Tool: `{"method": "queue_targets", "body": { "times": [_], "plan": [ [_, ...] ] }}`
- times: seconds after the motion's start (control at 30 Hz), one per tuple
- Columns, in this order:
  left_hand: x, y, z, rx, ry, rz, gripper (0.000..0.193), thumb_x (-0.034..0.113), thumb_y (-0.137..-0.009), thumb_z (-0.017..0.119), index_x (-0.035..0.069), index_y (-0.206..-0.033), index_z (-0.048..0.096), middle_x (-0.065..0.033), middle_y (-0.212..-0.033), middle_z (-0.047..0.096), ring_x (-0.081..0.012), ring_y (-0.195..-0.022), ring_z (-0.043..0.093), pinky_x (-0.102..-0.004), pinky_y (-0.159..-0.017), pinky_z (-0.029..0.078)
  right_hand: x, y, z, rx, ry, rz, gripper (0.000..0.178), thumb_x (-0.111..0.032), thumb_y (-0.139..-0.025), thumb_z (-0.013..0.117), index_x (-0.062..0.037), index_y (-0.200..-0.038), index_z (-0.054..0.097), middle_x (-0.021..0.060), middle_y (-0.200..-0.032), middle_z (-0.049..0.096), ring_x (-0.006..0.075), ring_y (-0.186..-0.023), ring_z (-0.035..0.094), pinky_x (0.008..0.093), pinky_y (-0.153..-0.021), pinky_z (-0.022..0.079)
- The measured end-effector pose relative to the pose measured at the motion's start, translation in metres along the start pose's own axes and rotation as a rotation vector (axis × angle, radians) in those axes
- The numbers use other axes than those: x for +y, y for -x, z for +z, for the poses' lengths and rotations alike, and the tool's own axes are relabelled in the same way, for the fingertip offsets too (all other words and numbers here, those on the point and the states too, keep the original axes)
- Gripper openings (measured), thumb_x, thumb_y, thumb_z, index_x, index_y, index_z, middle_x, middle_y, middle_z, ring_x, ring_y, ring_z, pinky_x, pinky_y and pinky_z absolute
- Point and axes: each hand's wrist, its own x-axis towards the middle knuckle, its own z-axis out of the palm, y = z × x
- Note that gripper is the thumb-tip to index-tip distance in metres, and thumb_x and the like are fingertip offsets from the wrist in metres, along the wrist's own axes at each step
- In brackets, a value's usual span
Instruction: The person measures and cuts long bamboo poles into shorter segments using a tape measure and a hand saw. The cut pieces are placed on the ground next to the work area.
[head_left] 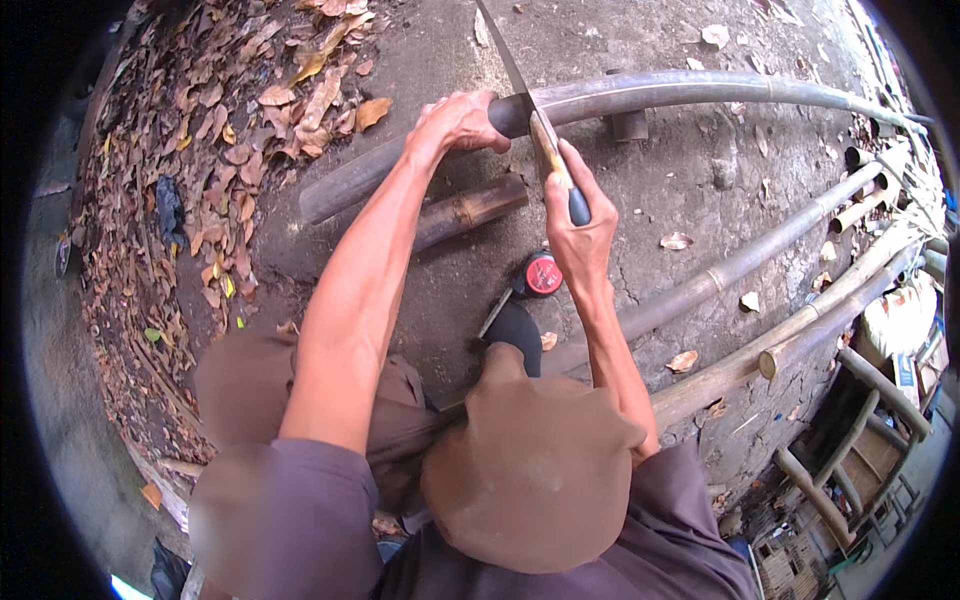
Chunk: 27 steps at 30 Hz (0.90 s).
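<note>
A long grey-brown bamboo pole lies across the ground in front of me. My left hand grips it from above, left of the saw, with the thumb toward the blade. In my right hand is the handle of a hand saw, whose narrow blade crosses the pole and points away from me. The blade rests on or against the pole; how deep any cut goes cannot be seen. Under the pole, near my left forearm, a shorter bamboo piece lies on the ground.
A small round object with a red face sits by my dark shoe. More bamboo poles stretch along the right. Dry leaves cover the left ground. A wooden frame and a pale sack stand at the lower right.
</note>
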Motion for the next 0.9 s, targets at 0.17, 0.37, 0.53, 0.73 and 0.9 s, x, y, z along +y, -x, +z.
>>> {"method": "queue_targets", "body": {
  "times": [0.17,0.37,0.53,0.73,0.9],
  "plan": [
    [-0.023,0.01,-0.001,-0.06,0.032,0.018,0.069,0.042,-0.056,0.073,0.008,-0.116,0.065,-0.0177,-0.109,0.071,-0.035,-0.103,0.068,-0.0483,-0.087,0.053,0.0,0.163,-0.102,-0.182,0.109,0.114,0.048,-0.002,-0.09,0.053,0.0034,-0.137,0.055,0.0258,-0.125,0.065,0.0257,-0.109,0.068,0.0329,-0.09,0.052],
    [-0.004,-0.004,0.012,0.004,-0.023,0.044,0.068,0.042,-0.057,0.073,0.011,-0.117,0.066,-0.0168,-0.111,0.071,-0.0356,-0.101,0.068,-0.0481,-0.088,0.053,0.018,0.044,-0.024,-0.002,0.071,-0.139,0.043,-0.005,-0.094,0.056,0.0004,-0.136,0.057,0.0232,-0.123,0.067,0.027,-0.112,0.067,0.0353,-0.093,0.051],
    [-0.01,0.008,0.015,0.0,-0.016,0.038,0.068,0.043,-0.058,0.072,0.014,-0.118,0.066,-0.0161,-0.108,0.072,-0.0356,-0.102,0.068,-0.0477,-0.087,0.054,0.009,0.026,-0.008,-0.046,0.103,-0.05,0.043,-0.01,-0.095,0.058,-0.0006,-0.137,0.056,0.0217,-0.117,0.069,0.0181,-0.101,0.069,0.029,-0.085,0.052],
    [-0.016,0.014,0.007,0.027,0.019,0.053,0.076,0.042,-0.058,0.072,0.01,-0.127,0.062,-0.0203,-0.115,0.069,-0.0378,-0.109,0.065,-0.052,-0.094,0.05,-0.016,0.169,-0.11,-0.175,0.061,0.172,0.043,-0.003,-0.094,0.049,0.0082,-0.136,0.054,0.0269,-0.128,0.063,0.0296,-0.115,0.065,0.0352,-0.096,0.05],
    [-0.008,0.003,0.039,0.206,0.008,0.139,0.063,0.041,-0.059,0.073,0.011,-0.114,0.066,-0.0183,-0.103,0.072,-0.0389,-0.097,0.07,-0.0507,-0.084,0.054,0.008,-0.003,0.004,0.042,-0.001,-0.045,0.042,-0.008,-0.095,0.059,-0.0053,-0.137,0.058,0.023,-0.118,0.068,0.0197,-0.094,0.069,0.0322,-0.08,0.051]
  ]
}}
